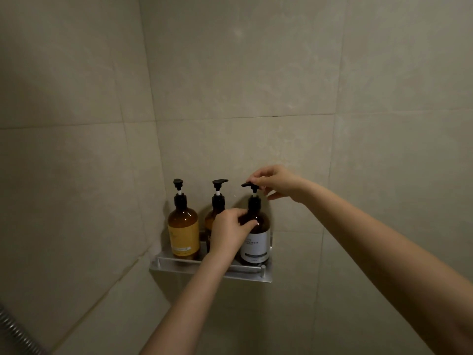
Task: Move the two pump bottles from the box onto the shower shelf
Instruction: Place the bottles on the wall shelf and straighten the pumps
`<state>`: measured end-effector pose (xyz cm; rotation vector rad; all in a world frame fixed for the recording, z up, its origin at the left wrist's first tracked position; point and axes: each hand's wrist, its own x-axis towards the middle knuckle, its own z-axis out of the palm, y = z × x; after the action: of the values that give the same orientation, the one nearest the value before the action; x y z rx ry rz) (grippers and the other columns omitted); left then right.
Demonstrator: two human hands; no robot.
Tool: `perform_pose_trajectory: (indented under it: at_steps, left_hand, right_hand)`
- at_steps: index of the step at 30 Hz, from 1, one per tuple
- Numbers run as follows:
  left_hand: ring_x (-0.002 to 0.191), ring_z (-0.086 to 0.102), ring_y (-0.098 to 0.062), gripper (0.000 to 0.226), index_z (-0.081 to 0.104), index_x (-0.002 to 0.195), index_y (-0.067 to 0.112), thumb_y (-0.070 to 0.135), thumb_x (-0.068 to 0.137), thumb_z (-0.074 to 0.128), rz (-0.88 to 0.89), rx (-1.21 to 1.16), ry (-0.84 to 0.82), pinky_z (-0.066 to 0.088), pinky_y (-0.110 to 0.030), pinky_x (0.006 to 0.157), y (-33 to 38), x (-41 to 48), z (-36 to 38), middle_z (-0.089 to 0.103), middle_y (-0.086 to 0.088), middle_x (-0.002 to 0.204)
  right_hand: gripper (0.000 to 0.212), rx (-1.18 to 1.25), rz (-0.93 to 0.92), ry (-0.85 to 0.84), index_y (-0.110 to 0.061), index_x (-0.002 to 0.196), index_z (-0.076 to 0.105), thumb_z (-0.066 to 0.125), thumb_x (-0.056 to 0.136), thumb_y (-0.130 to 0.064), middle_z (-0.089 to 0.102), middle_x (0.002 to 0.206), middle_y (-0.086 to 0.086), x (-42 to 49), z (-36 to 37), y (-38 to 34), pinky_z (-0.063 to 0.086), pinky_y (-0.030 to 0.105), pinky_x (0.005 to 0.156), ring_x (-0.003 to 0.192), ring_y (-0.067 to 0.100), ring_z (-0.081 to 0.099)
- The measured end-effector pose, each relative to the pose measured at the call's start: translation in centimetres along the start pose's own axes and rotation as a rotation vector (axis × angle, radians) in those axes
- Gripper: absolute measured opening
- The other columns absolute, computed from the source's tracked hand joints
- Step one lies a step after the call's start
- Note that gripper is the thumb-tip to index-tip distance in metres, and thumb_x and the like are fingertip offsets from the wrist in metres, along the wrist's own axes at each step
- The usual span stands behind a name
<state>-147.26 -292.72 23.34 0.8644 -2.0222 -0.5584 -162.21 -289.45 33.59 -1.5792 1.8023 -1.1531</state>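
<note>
Our left hand (228,233) grips the white-labelled amber pump bottle (255,237) on the metal shower shelf (179,267). Our right hand (277,181) pinches its black pump head (249,185).

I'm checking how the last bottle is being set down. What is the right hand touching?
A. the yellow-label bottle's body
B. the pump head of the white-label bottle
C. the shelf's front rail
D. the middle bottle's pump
B: the right hand pinches the pump head of the white-label bottle, while the left hand grips that bottle's shoulder on the shelf.
</note>
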Motion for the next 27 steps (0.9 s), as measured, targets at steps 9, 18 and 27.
perform_pose_trajectory:
  at_steps: [9,18,27]
  left_hand:
    - [0.086,0.052,0.002,0.042,0.061,0.119,0.013,0.026,0.08,0.069,-0.019,0.007,0.015,0.034,-0.006,0.059,-0.1,0.2,0.0,0.068,-0.003,0.113]
    - [0.104,0.061,-0.012,0.04,0.061,0.119,0.012,0.021,0.081,0.068,-0.023,-0.045,0.03,0.042,-0.016,0.076,-0.1,-0.1,0.2,0.067,-0.005,0.116]
    - [0.107,0.061,-0.016,0.043,0.06,0.121,0.01,0.021,0.081,0.068,-0.043,-0.056,0.022,0.043,-0.019,0.08,0.0,0.0,0.2,0.066,-0.006,0.118]
  right_hand:
    - [0.022,0.149,0.125,0.013,-0.017,0.085,0.067,0.073,0.077,-0.037,0.061,0.079,0.0,0.2,-0.2,1.0,0.052,0.023,0.064,0.067,0.012,0.057]
    - [0.028,0.211,0.207,-0.004,-0.004,0.116,0.063,0.053,0.094,-0.017,0.05,0.069,0.0,0.1,0.0,-0.1,0.037,0.019,0.05,0.057,0.01,0.043]
    - [0.032,0.222,0.218,0.061,-0.008,0.105,0.061,0.067,0.085,-0.031,0.058,0.082,0.002,-0.4,0.6,0.2,0.043,0.02,0.056,0.07,0.011,0.053]
